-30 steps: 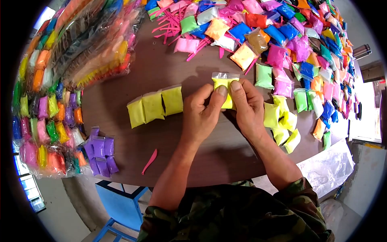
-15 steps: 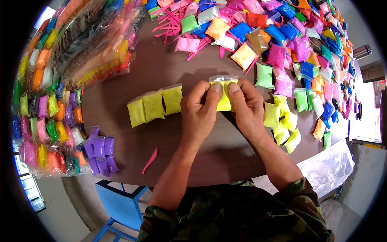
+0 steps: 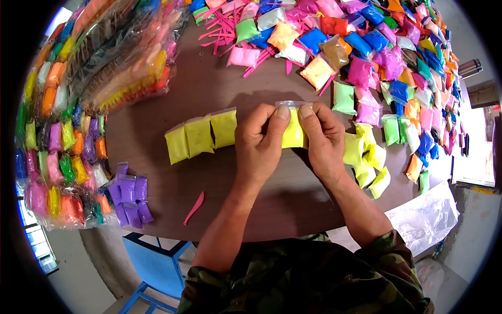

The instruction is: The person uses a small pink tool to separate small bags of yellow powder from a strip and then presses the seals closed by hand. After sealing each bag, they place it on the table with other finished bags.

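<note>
Between my two hands is a small clear packet of yellow modelling clay (image 3: 294,131), its transparent top edge pointing away from me. My left hand (image 3: 260,137) pinches its left side, thumb on top and fingers curled beneath. On the packet's other side my right hand (image 3: 325,135) grips it the same way, with the fingertips partly hidden. Left of my left hand, a row of three yellow packets (image 3: 199,136) lies on the brown table (image 3: 251,209). Several more yellow packets (image 3: 366,157) are heaped just right of my right hand.
A large heap of mixed-colour packets (image 3: 361,68) with pink plastic sticks (image 3: 222,26) covers the back right. Bagged colourful packets (image 3: 130,63) line the left side. Purple packets (image 3: 129,196) and a pink plastic knife (image 3: 194,208) lie near the front edge. A blue chair (image 3: 154,267) stands below.
Both hands have shifted slightly right and towards me with the yellow packet, and more of its lower part shows between them. The other packets stay in place.
</note>
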A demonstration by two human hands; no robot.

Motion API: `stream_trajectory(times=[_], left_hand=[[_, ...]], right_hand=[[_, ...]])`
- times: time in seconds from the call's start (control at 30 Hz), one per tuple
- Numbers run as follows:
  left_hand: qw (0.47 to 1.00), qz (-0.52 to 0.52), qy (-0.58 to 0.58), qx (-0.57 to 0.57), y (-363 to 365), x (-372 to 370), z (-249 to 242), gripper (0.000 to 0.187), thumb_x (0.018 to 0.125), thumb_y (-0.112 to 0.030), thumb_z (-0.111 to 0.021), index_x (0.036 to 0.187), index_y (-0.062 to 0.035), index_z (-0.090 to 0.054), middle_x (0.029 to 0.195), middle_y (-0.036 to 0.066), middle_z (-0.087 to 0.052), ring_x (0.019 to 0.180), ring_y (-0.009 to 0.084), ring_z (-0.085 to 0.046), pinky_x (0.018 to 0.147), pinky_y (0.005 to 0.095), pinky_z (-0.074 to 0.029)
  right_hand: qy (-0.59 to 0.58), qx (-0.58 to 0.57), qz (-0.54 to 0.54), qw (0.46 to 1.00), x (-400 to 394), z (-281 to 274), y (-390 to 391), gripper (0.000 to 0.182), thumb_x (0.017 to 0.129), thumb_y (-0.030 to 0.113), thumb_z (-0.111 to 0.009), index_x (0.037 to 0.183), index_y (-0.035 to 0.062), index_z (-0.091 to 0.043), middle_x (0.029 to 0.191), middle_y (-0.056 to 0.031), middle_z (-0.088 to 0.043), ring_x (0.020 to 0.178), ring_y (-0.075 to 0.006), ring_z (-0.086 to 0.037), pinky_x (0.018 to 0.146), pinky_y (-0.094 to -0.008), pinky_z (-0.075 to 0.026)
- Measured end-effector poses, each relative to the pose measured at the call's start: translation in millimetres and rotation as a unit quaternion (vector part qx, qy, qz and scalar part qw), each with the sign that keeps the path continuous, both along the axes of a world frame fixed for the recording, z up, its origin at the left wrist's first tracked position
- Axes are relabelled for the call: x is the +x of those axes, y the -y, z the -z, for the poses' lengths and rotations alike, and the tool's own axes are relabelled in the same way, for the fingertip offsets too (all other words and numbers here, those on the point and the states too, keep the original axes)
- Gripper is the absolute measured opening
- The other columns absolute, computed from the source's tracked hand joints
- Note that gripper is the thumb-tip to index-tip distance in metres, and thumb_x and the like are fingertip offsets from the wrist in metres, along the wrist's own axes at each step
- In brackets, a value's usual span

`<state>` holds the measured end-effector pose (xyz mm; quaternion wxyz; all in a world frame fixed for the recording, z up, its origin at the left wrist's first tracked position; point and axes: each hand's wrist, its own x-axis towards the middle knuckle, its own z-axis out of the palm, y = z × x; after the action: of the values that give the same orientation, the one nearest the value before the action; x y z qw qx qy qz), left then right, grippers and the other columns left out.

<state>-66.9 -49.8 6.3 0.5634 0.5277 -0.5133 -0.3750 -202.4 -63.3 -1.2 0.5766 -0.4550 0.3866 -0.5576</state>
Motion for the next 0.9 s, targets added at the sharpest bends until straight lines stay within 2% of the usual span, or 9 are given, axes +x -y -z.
stream_trajectory(times=[0.1,0.2,0.27,0.43,0.53,0.6,0.73,0.8,0.9], left_hand=[[0.998,0.023,-0.049,0.018,0,-4,-1,0.026,0.103,-0.022,-0.067,0.090,0.0004,-0.062,0.074,-0.003,-0.058,0.069,0.0039,-0.047,0.060,0.0253,-0.041],[0.997,0.016,-0.077,0.026,-1,-12,-11,0.026,0.103,-0.025,-0.067,0.089,-0.0039,-0.063,0.071,-0.007,-0.053,0.064,0.0012,-0.044,0.055,0.0227,-0.034],[0.993,0.082,-0.050,0.066,-2,-8,-12,0.024,0.099,-0.018,-0.070,0.089,0.0023,-0.063,0.071,-0.002,-0.059,0.067,0.0040,-0.049,0.057,0.0255,-0.042],[0.997,0.069,-0.016,0.026,-3,-3,-2,0.021,0.100,-0.015,-0.069,0.089,0.0014,-0.063,0.071,-0.001,-0.058,0.067,0.0043,-0.048,0.057,0.0258,-0.042],[0.999,0.051,-0.001,-0.004,1,-1,2,0.020,0.100,-0.016,-0.068,0.090,0.0010,-0.063,0.071,-0.001,-0.057,0.066,0.0046,-0.047,0.057,0.0254,-0.041],[0.997,0.078,-0.009,-0.009,3,-2,7,0.022,0.104,-0.019,-0.063,0.090,-0.0022,-0.062,0.068,-0.002,-0.059,0.060,0.0025,-0.050,0.053,0.0221,-0.040],[0.993,0.086,-0.064,0.048,-1,-8,-9,0.022,0.105,-0.019,-0.063,0.091,-0.0025,-0.063,0.069,0.000,-0.061,0.060,0.0028,-0.052,0.053,0.0219,-0.042],[0.991,0.078,-0.060,0.088,-2,-6,-12,0.024,0.102,-0.020,-0.068,0.091,0.0014,-0.064,0.072,0.001,-0.063,0.069,0.0046,-0.058,0.059,0.0252,-0.046],[0.994,0.075,-0.053,0.058,-2,-2,-5,0.025,0.102,-0.020,-0.068,0.090,0.0017,-0.064,0.071,0.002,-0.064,0.066,0.0048,-0.058,0.058,0.0244,-0.046]], right_hand=[[-0.023,-0.001,0.006,1.000,-4,0,0,0.021,0.108,0.020,-0.061,0.099,0.0017,-0.067,0.080,0.0085,-0.056,0.071,0.0002,-0.045,0.061,-0.0200,-0.037],[-0.011,-0.012,0.025,1.000,-3,2,3,0.023,0.109,0.022,-0.059,0.100,0.0020,-0.066,0.082,0.0080,-0.058,0.071,0.0002,-0.046,0.061,-0.0198,-0.038],[0.031,0.000,0.067,0.997,1,-2,5,0.024,0.109,0.024,-0.058,0.102,0.0021,-0.066,0.085,0.0066,-0.061,0.074,0.0003,-0.049,0.063,-0.0195,-0.041],[0.032,0.000,0.025,0.999,1,-6,4,0.025,0.110,0.024,-0.057,0.105,0.0016,-0.066,0.090,0.0037,-0.065,0.078,-0.0012,-0.054,0.067,-0.0199,-0.044],[-0.020,-0.010,-0.016,1.000,-2,-1,5,0.025,0.109,0.024,-0.059,0.108,0.0001,-0.067,0.092,0.0014,-0.067,0.079,-0.0029,-0.056,0.069,-0.0212,-0.047],[0.049,0.029,-0.015,0.998,-2,-6,3,0.026,0.108,0.023,-0.060,0.110,-0.0012,-0.067,0.095,-0.0006,-0.069,0.082,-0.0041,-0.059,0.071,-0.0226,-0.048],[0.086,0.024,0.006,0.996,-3,1,6,0.025,0.107,0.024,-0.061,0.111,-0.0007,-0.067,0.096,-0.0011,-0.070,0.082,-0.0041,-0.060,0.070,-0.0226,-0.049],[0.087,0.035,0.008,0.996,-4,2,6,0.026,0.107,0.024,-0.062,0.111,-0.0005,-0.067,0.094,-0.0004,-0.069,0.079,-0.0033,-0.059,0.065,-0.0213,-0.046],[0.060,0.039,-0.004,0.997,-4,0,4,0.026,0.107,0.025,-0.061,0.111,-0.0001,-0.067,0.092,0.0006,-0.068,0.075,-0.0021,-0.057,0.061,-0.0200,-0.043]])
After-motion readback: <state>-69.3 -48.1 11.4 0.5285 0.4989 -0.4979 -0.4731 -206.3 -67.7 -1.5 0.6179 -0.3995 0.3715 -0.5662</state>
